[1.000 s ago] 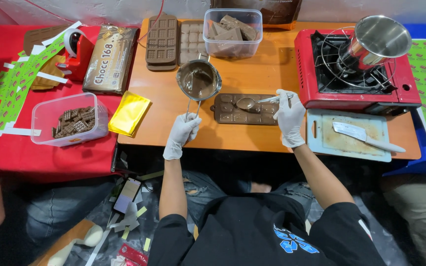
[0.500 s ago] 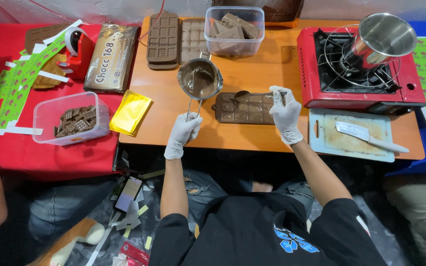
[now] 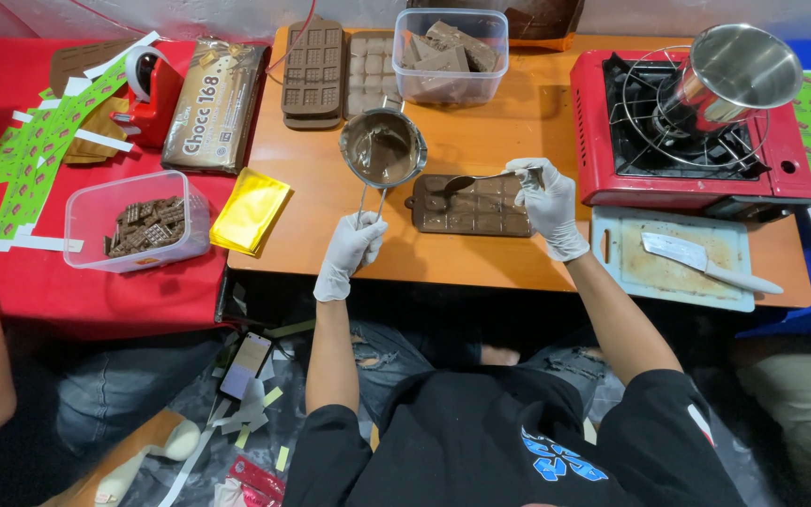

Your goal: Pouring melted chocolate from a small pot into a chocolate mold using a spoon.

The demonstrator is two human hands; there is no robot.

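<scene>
Bare tabletop (image 3: 462,258) lies open at six o'clock of the chocolate mould (image 3: 474,205). The red stove (image 3: 687,141) blocks three o'clock, the plastic tub (image 3: 450,56) twelve.

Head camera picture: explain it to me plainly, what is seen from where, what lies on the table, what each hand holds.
The camera sits on a person's head and looks down at their two gloved hands. The left hand holds the handle of a small metal pot of melted chocolate. The right hand holds a spoon over a brown chocolate mould. On the orange table also stand a red camping stove, a cutting board with a knife, and a clear tub of chocolate chunks.
</scene>
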